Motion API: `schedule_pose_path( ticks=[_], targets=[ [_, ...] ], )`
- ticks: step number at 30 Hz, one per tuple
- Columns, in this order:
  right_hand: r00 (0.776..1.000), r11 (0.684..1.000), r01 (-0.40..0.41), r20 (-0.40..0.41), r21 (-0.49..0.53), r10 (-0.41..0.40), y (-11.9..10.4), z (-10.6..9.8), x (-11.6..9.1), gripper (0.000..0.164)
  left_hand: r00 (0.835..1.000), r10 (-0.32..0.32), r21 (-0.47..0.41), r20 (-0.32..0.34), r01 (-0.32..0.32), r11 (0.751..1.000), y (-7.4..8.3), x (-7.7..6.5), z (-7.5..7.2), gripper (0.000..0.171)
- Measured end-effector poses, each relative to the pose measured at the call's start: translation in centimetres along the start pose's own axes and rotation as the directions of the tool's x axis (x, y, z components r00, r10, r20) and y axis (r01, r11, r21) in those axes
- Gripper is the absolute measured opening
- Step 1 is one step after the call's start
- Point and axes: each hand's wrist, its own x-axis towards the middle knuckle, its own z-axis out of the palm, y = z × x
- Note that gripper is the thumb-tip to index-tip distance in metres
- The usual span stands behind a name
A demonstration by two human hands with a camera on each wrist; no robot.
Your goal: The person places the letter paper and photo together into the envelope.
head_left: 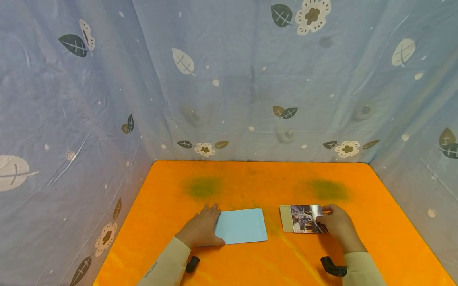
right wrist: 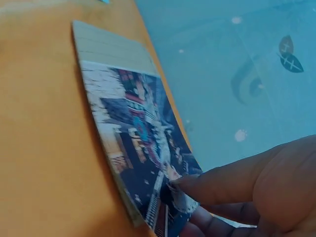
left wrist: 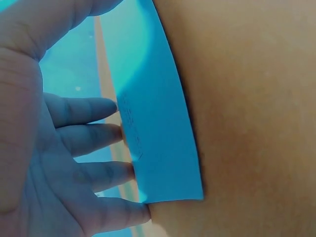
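A: Nearest you, any writing?
B: At seven o'clock, the cream left sleeve [head_left: 165, 263] bears dark lettering, too small to read surely. A black device [head_left: 333, 267] sits by the other cuff.
A: And the hands?
B: The left hand [head_left: 202, 227], between six and seven, lies spread with straight fingers, touching a flat light-blue card or envelope [head_left: 243, 226]. The right hand [head_left: 339, 225], at four, pinches a photo postcard [head_left: 305, 218] between thumb and fingers.
A: Where's each piece?
B: The light-blue one is at six o'clock. The postcard lies well apart at its three o'clock, over tan paper [head_left: 286, 218] that shows along the postcard's nine o'clock edge.
A: Labels?
B: The left wrist view shows faint small print on the blue, unreadable. The postcard pictures a street with signs, too blurred to read.
A: Farther off?
B: An orange tabletop [head_left: 257, 178], then at twelve a grey-blue curtain [head_left: 232, 99] printed with leaves and flowers.
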Motion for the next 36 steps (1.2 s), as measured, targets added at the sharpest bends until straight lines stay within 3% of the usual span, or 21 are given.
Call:
schedule_pose_path(
  ticks=[9,25,31,36],
  targets=[
    [0.999,0.998,0.020,-0.030,0.061,-0.019,0.3,-0.6,-0.3,0.042,1.000,0.007,0.004,-0.001,-0.007,1.000,0.1,-0.1,0.0,0.108],
    [0.996,0.992,0.063,-0.068,0.106,-0.056,0.0,-1.4,-0.8,0.042,1.000,-0.001,-0.011,0.006,0.001,1.000,0.0,-0.1,0.1,0.108],
    [0.998,0.976,0.064,-0.023,0.206,-0.061,0.0,-1.4,-0.8,0.043,1.000,0.001,-0.005,-0.001,-0.001,1.000,-0.2,-0.1,0.1,0.108],
    [0.995,0.940,0.072,0.036,0.335,-0.089,-0.1,-0.7,-0.8,0.041,1.000,0.001,-0.002,-0.007,-0.001,1.000,-0.1,-0.1,0.2,0.107]
  ],
)
